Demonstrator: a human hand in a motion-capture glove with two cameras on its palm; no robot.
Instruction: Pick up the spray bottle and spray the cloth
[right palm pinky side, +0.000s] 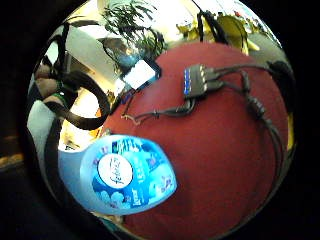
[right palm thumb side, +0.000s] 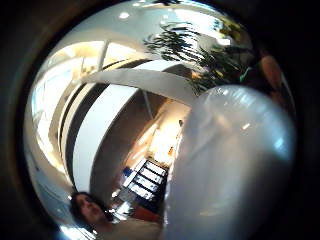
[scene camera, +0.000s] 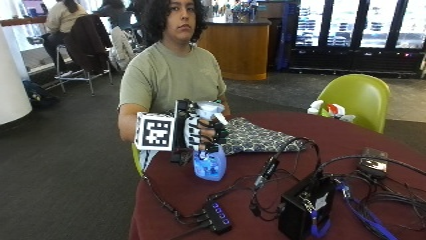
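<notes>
Seated behind a round bench (scene camera: 373, 135) under a dark red covering, facing across it. Gloved right hand (scene camera: 203, 131) raised above the near edge, fingers curled round the neck of the spray bottle (scene camera: 209, 162) and clamped on it, white trigger head showing just above the knuckles. Bottle upright, pale blue liquid in its lower half, base hanging just over the red surface; whether touching or slightly clear, impossible to tell. Patterned cloth (scene camera: 256, 137) lying flat on the bench just beside the bottle, toward the middle of the bench, spread out with a dark speckled print. Seen from the little finger side of the palm, blue labelled bottle body (right palm pinky side: 127, 175) close against the palm, red bench surface (right palm pinky side: 220, 165) spread out beyond it. Seen from the thumb side, a pale rounded part of the bottle (right palm thumb side: 230, 170) filling much of the picture, room ceiling and windows behind. Nearer the camera on the bench: a small black hub with blue lights (scene camera: 217, 217), also visible from the palm (right palm pinky side: 198, 80), with cables running off it; a black box (scene camera: 307, 206) standing upright; a tangle of black and blue cables (scene camera: 363, 200) leading to a flat dark device (scene camera: 373, 162). Green chair (scene camera: 359, 97) beyond the far side of the bench.
</notes>
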